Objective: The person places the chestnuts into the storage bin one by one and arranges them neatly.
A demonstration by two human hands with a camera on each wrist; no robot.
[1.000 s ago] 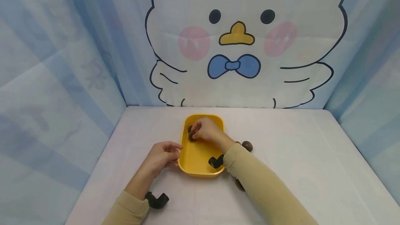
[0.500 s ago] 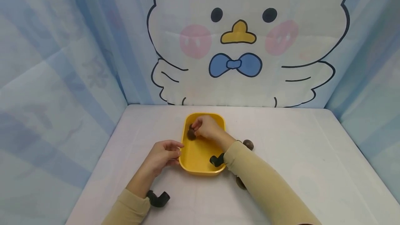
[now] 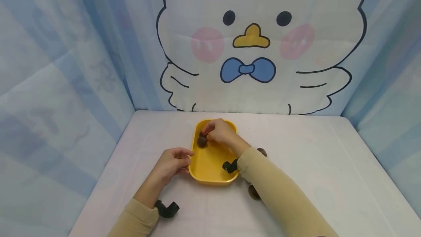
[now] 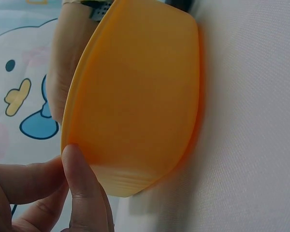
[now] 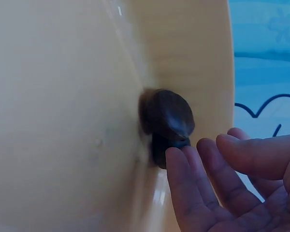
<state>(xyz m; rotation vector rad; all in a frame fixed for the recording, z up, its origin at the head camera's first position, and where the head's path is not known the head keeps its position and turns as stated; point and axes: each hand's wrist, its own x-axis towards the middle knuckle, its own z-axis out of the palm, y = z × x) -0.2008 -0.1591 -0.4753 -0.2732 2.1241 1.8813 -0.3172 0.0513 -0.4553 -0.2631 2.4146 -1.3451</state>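
A yellow tray stands in the middle of the table. My left hand pinches its left rim; in the left wrist view, the thumb lies on the outer wall. Inside, two dark brown chestnuts lie close together against the tray's wall, one partly hidden behind the other. My right hand is over the back of the tray. Beside the chestnuts, its fingers are spread loosely with the thumb apart and grip nothing. Whether a fingertip touches the rear chestnut, I cannot tell.
To the right of the tray, one chestnut shows behind the right sleeve, and another lies nearer, partly covered by it. Black wrist cameras sit on both wrists. A printed curtain rises behind the table.
My right hand has let go of the front chestnut and drawn slightly back and up from it. The left hand keeps its place on the tray. The head view has shifted slightly.
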